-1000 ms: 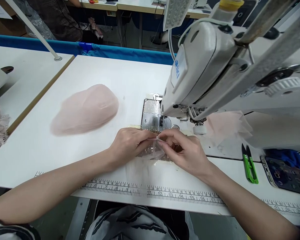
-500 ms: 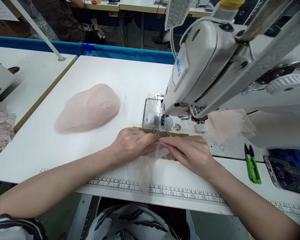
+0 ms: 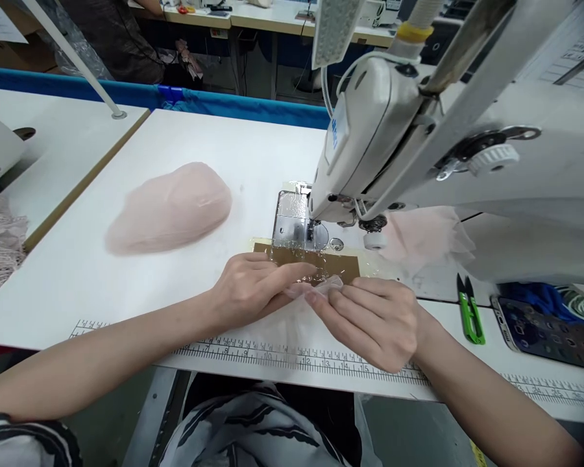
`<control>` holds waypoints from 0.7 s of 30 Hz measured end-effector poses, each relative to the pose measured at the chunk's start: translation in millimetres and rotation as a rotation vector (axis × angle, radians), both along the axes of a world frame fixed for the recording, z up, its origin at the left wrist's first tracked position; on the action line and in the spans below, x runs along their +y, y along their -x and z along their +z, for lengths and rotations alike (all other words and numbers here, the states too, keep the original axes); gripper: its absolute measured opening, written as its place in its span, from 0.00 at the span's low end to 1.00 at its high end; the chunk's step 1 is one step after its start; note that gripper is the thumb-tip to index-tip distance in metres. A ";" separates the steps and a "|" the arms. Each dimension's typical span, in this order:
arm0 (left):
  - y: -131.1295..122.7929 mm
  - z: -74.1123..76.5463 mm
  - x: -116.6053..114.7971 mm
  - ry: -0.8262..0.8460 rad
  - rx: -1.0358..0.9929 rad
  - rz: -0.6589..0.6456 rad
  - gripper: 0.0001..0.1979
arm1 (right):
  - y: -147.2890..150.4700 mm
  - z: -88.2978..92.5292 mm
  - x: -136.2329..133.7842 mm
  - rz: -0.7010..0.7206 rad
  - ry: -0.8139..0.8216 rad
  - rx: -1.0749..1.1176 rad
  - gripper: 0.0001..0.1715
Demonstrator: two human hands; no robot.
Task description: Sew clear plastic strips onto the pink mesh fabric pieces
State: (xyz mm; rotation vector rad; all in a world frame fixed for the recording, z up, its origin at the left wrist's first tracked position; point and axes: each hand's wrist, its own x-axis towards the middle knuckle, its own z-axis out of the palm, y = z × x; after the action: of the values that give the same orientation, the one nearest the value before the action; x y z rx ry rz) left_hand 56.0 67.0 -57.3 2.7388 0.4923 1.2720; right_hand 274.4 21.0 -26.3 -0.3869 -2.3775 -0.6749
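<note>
Both hands pinch a piece of thin sheer pale fabric (image 3: 296, 318) just in front of the sewing machine (image 3: 365, 123). My left hand (image 3: 253, 285) holds its left part, with the thumb stretched along the top. My right hand (image 3: 374, 318) grips a gathered edge of it between thumb and fingers. Part of the fabric hangs toward the table's front edge; its outline is hard to make out. Beyond my fingers lies a brown strip (image 3: 328, 263) under clear tape, against the metal needle plate (image 3: 292, 217). The presser foot stands above that plate, apart from both hands.
A pile of sheer pink fabric (image 3: 175, 207) lies on the left, more pink pieces (image 3: 423, 237) under the machine arm. Green thread snips (image 3: 470, 311) and a phone (image 3: 549, 331) lie at the right. A printed ruler (image 3: 253, 355) runs along the front edge. Another person (image 3: 117, 39) is behind.
My right hand has turned and drawn back toward me, lifting the fabric's gathered edge. My left hand has shifted slightly, uncovering more of the brown strip. The camera view has moved a little.
</note>
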 end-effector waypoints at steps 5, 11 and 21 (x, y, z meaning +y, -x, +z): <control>0.0 30.1 -14.1 0.458 0.100 0.008 0.09 | -1.3 13.8 -6.0 -0.062 0.538 0.206 0.04; -9.3 33.7 0.1 0.801 0.394 0.169 0.16 | 4.9 3.3 5.0 -0.354 1.254 0.402 0.09; -7.5 3.2 8.2 0.218 0.446 0.348 0.22 | 10.8 -30.7 23.9 -0.631 1.051 0.413 0.08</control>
State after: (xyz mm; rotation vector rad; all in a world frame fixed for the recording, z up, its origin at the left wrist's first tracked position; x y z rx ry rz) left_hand 63.5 75.2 -54.2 2.8162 1.1121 0.5861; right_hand 263.6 45.0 -56.9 -1.5725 -1.9911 0.4649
